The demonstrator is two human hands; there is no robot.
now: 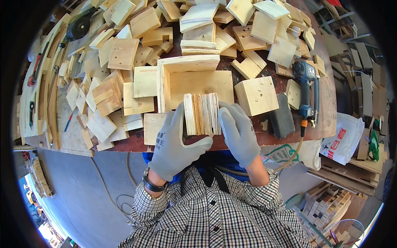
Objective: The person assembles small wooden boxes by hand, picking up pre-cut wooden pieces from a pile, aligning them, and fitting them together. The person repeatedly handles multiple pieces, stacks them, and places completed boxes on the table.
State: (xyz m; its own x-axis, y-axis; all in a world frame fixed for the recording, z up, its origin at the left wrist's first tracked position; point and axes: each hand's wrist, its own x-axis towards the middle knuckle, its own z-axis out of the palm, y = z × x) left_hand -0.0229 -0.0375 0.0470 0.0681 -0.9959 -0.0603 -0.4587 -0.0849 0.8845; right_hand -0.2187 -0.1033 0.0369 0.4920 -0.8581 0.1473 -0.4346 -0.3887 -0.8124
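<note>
Between my two gloved hands a stack of thin wooden boards [202,114] stands on edge at the table's near side. My left hand [175,144] presses on the stack's left side, its thumb stretched along the near bottom edge. On the right side, my right hand [239,129] is closed against the boards with its fingers together. Just beyond the stack is a corner-shaped wooden frame [187,63], with a flat board [206,82] lying inside its angle. A thick wooden block [257,96] sits right of my right hand.
A nail gun [306,84] with an air hose [298,149] lies on the right of the dark red table, beside a black block [283,117]. Loose wooden pieces [124,53] are heaped across the far and left sides. A white bag [343,138] hangs beyond the right edge.
</note>
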